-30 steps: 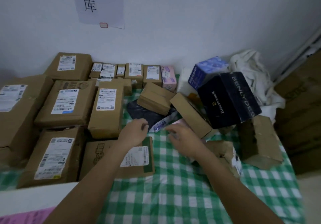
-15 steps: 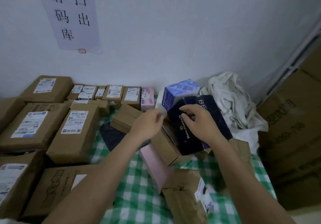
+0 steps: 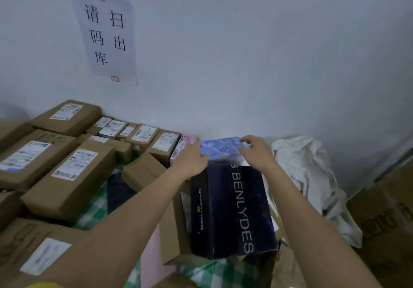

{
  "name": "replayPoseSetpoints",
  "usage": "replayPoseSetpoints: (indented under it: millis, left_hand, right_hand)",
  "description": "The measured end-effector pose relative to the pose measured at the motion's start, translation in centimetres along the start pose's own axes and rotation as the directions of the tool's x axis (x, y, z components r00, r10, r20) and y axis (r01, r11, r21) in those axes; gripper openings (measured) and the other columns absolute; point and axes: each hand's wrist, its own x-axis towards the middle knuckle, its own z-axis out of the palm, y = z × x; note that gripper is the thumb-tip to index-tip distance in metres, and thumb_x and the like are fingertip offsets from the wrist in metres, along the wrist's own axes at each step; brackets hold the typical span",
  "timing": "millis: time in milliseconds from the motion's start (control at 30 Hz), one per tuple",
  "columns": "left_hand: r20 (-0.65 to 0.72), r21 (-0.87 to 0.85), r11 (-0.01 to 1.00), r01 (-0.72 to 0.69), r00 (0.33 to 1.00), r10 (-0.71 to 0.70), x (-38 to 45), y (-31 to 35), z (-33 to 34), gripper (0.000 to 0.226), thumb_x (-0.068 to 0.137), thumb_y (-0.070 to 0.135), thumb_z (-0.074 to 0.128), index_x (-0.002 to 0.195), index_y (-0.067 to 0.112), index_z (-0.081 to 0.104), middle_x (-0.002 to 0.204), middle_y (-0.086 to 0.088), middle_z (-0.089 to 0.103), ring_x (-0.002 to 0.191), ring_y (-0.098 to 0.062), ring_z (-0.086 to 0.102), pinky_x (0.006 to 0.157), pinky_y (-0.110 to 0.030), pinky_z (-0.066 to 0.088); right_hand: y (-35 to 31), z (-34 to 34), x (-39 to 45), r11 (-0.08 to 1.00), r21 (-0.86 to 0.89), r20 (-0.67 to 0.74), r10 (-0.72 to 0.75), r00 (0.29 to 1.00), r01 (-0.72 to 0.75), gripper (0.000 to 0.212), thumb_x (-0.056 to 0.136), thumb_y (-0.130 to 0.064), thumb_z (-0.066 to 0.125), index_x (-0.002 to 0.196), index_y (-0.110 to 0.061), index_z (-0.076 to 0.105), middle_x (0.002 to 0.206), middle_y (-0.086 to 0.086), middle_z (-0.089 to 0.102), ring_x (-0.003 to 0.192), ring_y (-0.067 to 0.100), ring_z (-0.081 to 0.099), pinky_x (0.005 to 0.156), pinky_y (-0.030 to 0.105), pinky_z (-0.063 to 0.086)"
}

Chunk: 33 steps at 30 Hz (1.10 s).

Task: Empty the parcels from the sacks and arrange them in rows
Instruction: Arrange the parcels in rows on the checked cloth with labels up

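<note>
Hands on the blue box (image 3: 220, 148), which sits at the wall end, just behind the black BENLYDES box (image 3: 232, 209), our ref point here. Left hand (image 3: 192, 161) lies against the blue box's left side, fingers mostly straight, pressing not wrapping. Right hand (image 3: 257, 151) is at its right top edge, fingers loosely curved over the corner; can't tell if they rly grip yet.

Step in hand, we judge: lift the blue box clear and seat it in the back row. That row of small labelled parcels (image 3: 143, 132) runs left of the black box along the wall, ending w/ a pink box (image 3: 183, 144) just beside the blue one.

To do it well we squeeze both sides evenly, raise straight up so the black box (tilted, resting on a brown carton (image 3: 176, 227)) doesn't slide, then set down flush vs the pink box. White sack (image 3: 306, 169) lies crumpled right of the black box, apart from both hands. Green check tabletop (image 3: 93, 211) shows left of it.
</note>
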Motion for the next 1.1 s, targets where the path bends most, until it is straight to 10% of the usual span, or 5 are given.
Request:
replayPoseSetpoints:
  millis: [300,467,733,833,1100]
  left_hand:
    - [0.055,-0.153,0.979,0.133,0.991,-0.126,5.6,-0.9,0.8,0.081,0.092,0.053,0.050,0.153,0.013,0.012,0.157,-0.012,0.018,0.141,-0.031,0.026,0.113,-0.038,0.027]
    - [0.160,0.179,0.983,-0.038,0.987,0.009,7.8,0.2,1.9,0.093,0.083,0.066,0.054,0.153,0.025,0.009,0.160,-0.007,0.003,0.147,-0.030,-0.004,0.118,-0.045,0.009]
    - [0.177,0.346,0.935,-0.078,0.984,0.016,11.0,1.6,3.1,0.085,0.066,0.061,0.072,0.130,0.015,0.039,0.130,-0.007,0.048,0.117,-0.027,0.049,0.095,-0.040,0.045]
    - [0.123,0.120,0.993,-0.008,0.992,-0.007,10.7,0.7,1.8,0.085,0.066,0.053,0.076,0.132,0.014,0.039,0.129,-0.003,0.048,0.116,-0.026,0.048,0.090,-0.037,0.045]
    - [-0.198,-0.559,0.827,-0.052,0.977,-0.072,6.1,-2.5,-2.8,0.076,0.070,0.042,0.082,0.130,0.019,0.041,0.128,0.001,0.053,0.111,-0.018,0.057,0.091,-0.035,0.050]
  right_hand:
    - [3.4,1.7,6.7,0.969,-0.071,0.203,0.248,0.947,-0.238,0.061,0.093,-0.033,0.053,0.144,-0.005,0.035,0.146,0.015,0.043,0.132,0.028,0.044,0.105,0.031,0.034]
    - [4.1,2.6,6.7,0.948,0.094,0.251,0.273,0.929,-0.304,0.026,0.095,-0.033,0.049,0.099,-0.008,0.057,0.099,0.010,0.056,0.086,0.025,0.053,0.065,0.029,0.043]
    - [4.2,2.2,6.4,0.959,0.123,0.227,0.223,0.948,-0.255,0.031,0.096,-0.034,0.049,0.106,-0.008,0.062,0.096,0.008,0.058,0.080,0.024,0.053,0.077,0.038,0.052]
    - [3.6,1.2,5.7,0.951,0.228,0.161,0.176,0.971,-0.210,0.038,0.097,-0.041,0.046,0.125,-0.016,0.054,0.114,0.001,0.056,0.101,0.020,0.055,0.098,0.044,0.047]
    - [-1.2,-0.1,2.5,0.907,0.420,-0.009,0.020,1.000,-0.014,0.031,0.100,-0.037,0.045,0.128,-0.027,0.051,0.124,-0.008,0.049,0.108,0.010,0.048,0.086,0.026,0.039]
